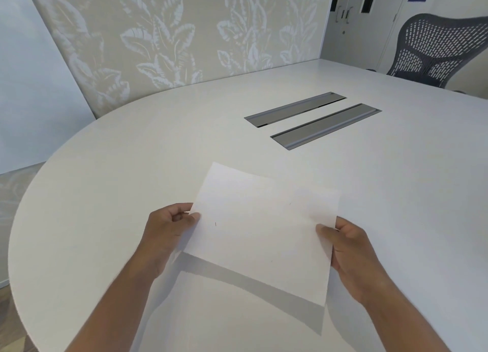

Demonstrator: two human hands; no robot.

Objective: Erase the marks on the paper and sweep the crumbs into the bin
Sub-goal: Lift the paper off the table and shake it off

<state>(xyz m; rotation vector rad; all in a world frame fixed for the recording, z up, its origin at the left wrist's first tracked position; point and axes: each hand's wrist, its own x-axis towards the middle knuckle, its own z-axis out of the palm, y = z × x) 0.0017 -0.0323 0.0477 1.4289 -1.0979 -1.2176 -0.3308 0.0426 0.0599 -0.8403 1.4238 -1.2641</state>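
Observation:
A white sheet of paper point(261, 227) is held up off the white table point(132, 153), casting a shadow below it. My left hand point(169, 227) pinches its left edge between thumb and fingers. My right hand point(348, 248) grips its right edge the same way. A few tiny dark specks show on the sheet. No eraser and no bin are in view.
Two grey cable hatches point(295, 108) point(326, 125) are set into the table beyond the paper. A dark mesh office chair point(438, 50) stands at the far right. A leaf-patterned wall panel point(171, 34) runs behind the table's rounded far edge.

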